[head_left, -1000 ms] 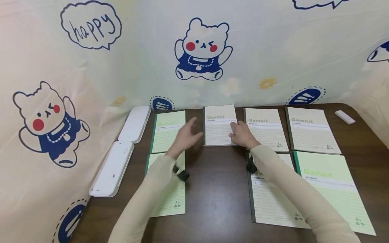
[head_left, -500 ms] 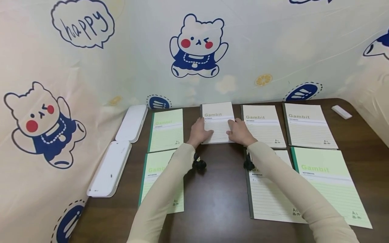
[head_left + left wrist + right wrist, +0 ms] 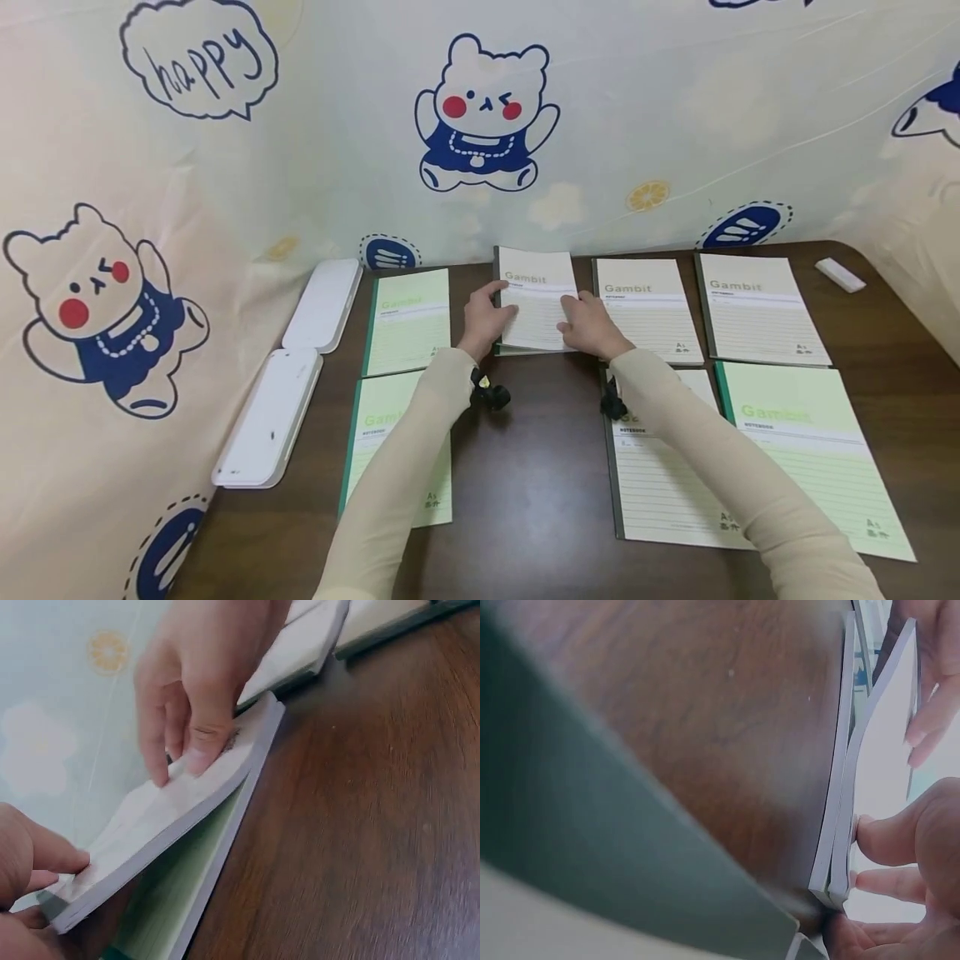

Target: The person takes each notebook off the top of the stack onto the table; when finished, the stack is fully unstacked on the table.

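Note:
A white-covered Gambit notebook lies at the back middle of the table, its left side raised. My left hand grips its dark spine edge, thumb on the cover. At the right edge, my right hand holds the same notebook with thumb and fingers. The left wrist view shows a green-covered notebook directly beneath, with a wedge-shaped gap between the two that narrows toward the right hand. In the right wrist view, page edges of the upper notebook bend upward toward the left hand.
Two green notebooks lie in a column on the left, beside two white cases. White notebooks and a larger green notebook cover the right side. A small white block lies at the far right. A printed cloth hangs behind.
My left hand has moved right from beside the left green notebook to the white notebook, gripped its left edge and lifted it. The right hand has stayed at the right edge.

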Available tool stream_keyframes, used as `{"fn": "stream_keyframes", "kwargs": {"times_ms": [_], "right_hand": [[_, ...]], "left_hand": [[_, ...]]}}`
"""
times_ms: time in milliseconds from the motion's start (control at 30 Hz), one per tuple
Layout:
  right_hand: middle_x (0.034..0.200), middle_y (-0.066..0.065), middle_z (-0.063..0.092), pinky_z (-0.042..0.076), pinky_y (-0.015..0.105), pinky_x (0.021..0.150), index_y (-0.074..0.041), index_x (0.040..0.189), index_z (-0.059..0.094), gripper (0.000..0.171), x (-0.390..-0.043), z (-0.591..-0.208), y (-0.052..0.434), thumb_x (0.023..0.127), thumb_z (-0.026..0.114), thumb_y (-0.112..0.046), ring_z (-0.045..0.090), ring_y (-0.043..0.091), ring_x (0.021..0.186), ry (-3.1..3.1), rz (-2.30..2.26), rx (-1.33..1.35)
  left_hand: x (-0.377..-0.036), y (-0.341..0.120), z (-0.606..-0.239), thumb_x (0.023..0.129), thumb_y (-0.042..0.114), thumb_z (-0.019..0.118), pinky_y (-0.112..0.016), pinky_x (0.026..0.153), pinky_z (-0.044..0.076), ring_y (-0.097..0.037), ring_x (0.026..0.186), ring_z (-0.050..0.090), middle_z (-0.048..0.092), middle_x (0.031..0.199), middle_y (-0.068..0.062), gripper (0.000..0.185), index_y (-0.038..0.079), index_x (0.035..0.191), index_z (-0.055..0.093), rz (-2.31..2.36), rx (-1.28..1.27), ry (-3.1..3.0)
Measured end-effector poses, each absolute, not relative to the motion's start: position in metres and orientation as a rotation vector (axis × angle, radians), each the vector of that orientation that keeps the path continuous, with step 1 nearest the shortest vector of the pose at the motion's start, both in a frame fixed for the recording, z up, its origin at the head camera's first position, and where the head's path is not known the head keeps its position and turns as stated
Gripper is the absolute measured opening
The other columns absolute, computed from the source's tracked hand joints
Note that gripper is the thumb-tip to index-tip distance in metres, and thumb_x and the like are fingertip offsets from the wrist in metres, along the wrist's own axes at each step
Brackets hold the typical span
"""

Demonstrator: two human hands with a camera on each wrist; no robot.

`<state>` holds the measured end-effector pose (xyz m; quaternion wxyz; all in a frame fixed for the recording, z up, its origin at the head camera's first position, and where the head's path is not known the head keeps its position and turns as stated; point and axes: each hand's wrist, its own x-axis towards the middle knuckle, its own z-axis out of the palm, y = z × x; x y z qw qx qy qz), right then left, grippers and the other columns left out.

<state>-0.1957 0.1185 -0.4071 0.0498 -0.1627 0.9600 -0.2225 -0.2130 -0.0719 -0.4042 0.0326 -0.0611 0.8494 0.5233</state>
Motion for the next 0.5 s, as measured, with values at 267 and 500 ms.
{"fn": "stream_keyframes", "kwargs": {"times_ms": [267,500], "right_hand": [[0.103,0.024,0.058,0.046,0.049,0.083,0.003,0.103,0.054,0.018,-0.195,-0.404,0.119,0.095,0.056,-0.013,0.053,0.038,0.097,2.909,-0.675,-0.482],[0.142,0.032,0.041,0.039,0.057,0.107,0.009,0.142,0.039,0.051,-0.195,-0.401,0.130,0.096,0.052,-0.010,0.044,0.047,0.128,2.798,-0.757,-0.448]], "left_hand": [[-0.214,-0.072,-0.407,0.090,0.007,0.065,-0.039,0.108,0.044,-0.023,0.138,0.040,0.044,0.151,-0.006,0.054,0.021,0.141,0.052,1.660,-0.214,2.536],[-0.214,-0.086,-0.394,0.089,0.001,0.062,-0.038,0.113,0.037,-0.021,0.142,0.034,0.043,0.151,-0.005,0.055,0.023,0.138,0.054,1.753,-0.361,2.542]]}}
